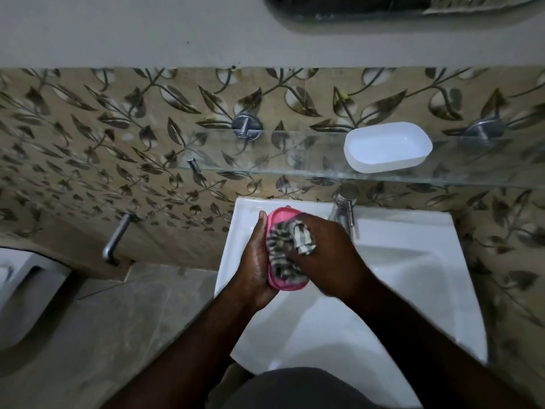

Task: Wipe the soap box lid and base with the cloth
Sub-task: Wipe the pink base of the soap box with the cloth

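My left hand [254, 261] grips a pink soap box part [278, 216] by its left edge, held over the white sink. A checked black-and-white cloth [285, 255] lies pressed into the pink part's hollow, and my right hand [330, 255] is closed on the cloth from the right. Most of the pink part's inside is hidden by the cloth. The other soap box part [387, 146], white and oval, rests open side up on the glass shelf above the sink, away from both hands.
A glass shelf [265, 160] on metal pegs runs along the leaf-patterned wall. A chrome tap [345, 208] stands at the back of the white sink [413, 261]. A metal wall bar [116, 239] and a white toilet [26, 290] are at the left.
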### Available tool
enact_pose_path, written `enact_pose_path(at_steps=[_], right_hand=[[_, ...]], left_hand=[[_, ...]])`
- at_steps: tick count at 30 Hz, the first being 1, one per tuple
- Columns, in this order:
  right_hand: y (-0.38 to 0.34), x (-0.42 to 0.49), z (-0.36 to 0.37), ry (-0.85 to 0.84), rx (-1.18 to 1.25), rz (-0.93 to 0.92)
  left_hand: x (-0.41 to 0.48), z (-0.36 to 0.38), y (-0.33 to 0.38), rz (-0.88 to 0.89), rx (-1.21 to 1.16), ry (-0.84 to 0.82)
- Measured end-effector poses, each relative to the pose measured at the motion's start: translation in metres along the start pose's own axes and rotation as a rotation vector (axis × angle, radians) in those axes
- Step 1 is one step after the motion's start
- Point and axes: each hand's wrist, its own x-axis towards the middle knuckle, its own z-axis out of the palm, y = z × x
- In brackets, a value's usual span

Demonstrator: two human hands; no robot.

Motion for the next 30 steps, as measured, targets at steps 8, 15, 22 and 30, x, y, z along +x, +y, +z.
enact_pose_path(at_steps=[8, 15, 22, 30], right_hand=[[0.001, -0.018, -0.004, -0.186, -0.076, -0.120], [0.000, -0.015, 0.001, -0.100, -0.190, -0.152], [0.007, 0.000, -0.002, 0.093, -0.081, -0.093], [-0.011, -0.024, 0.009, -0.099, -0.110, -0.123]], left_hand=[[-0.003, 0.001, 0.000, -0.027, 0.032, 0.053], [-0.003, 0.003, 0.001, 0.009, 0.037, 0.069], [-0.006, 0.009, -0.004, 0.067, 0.084, 0.064], [-0.010, -0.002, -0.001, 0.055, 0.041, 0.084]])
